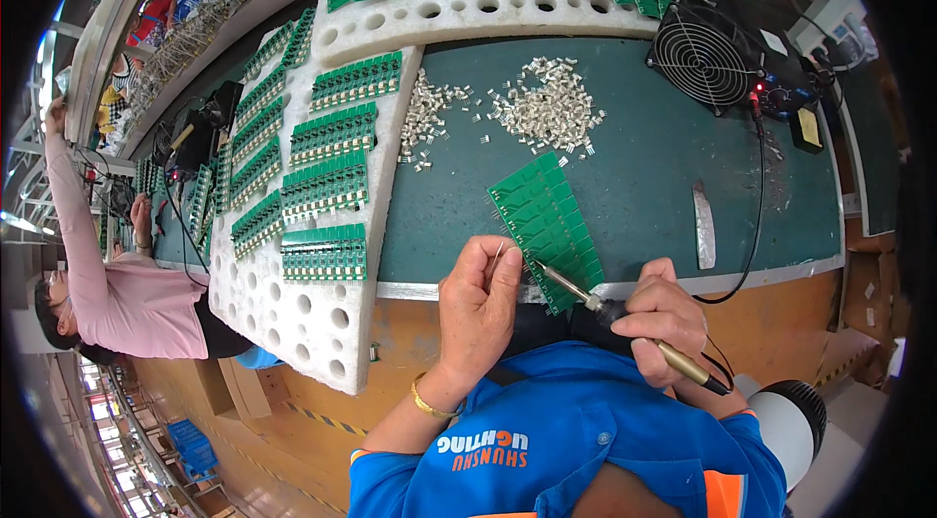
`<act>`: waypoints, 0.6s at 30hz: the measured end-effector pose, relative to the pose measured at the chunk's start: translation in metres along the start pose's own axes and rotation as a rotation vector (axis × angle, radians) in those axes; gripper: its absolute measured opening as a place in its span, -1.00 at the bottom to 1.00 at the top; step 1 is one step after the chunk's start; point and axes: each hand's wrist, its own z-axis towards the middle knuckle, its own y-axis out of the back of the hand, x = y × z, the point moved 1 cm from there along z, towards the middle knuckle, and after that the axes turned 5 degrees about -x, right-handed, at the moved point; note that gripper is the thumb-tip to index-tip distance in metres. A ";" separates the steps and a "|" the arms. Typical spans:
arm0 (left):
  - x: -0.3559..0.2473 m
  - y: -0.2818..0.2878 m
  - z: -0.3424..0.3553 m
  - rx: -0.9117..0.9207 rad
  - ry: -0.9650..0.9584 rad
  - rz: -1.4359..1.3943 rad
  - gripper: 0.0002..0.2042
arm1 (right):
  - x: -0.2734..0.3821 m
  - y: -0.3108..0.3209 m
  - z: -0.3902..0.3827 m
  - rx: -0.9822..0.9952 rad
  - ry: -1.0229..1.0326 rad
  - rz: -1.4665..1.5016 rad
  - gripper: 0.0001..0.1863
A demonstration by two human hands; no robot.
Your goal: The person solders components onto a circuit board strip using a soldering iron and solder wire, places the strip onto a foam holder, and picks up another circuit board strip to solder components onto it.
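Observation:
A soldering iron with a gold-coloured handle is gripped in my right hand, its tip pointing left. That tip meets or hovers just over the left part of a green circuit board panel, close to my left fingers; contact is hard to make out. The panel lies slanted across the table's front edge, with small pins along its left side. Between thumb and forefinger my left hand pinches a thin solder wire, right beside the panel.
Small white connectors lie in two heaps behind the panel. White foam slabs at left and back carry rows of green boards. A black fan, a yellow sponge and a silvery strip are at right. A co-worker in pink is at far left.

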 end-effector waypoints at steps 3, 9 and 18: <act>0.001 0.000 0.001 -0.005 -0.008 0.003 -0.88 | 0.003 0.004 0.000 -0.027 0.000 0.003 -0.79; 0.003 0.007 0.003 0.053 0.066 -0.009 -0.89 | 0.001 0.002 0.000 -0.036 -0.013 0.028 -0.80; 0.016 0.011 0.009 0.101 0.192 -0.258 -0.87 | -0.005 0.001 -0.005 -0.117 -0.074 0.115 -0.76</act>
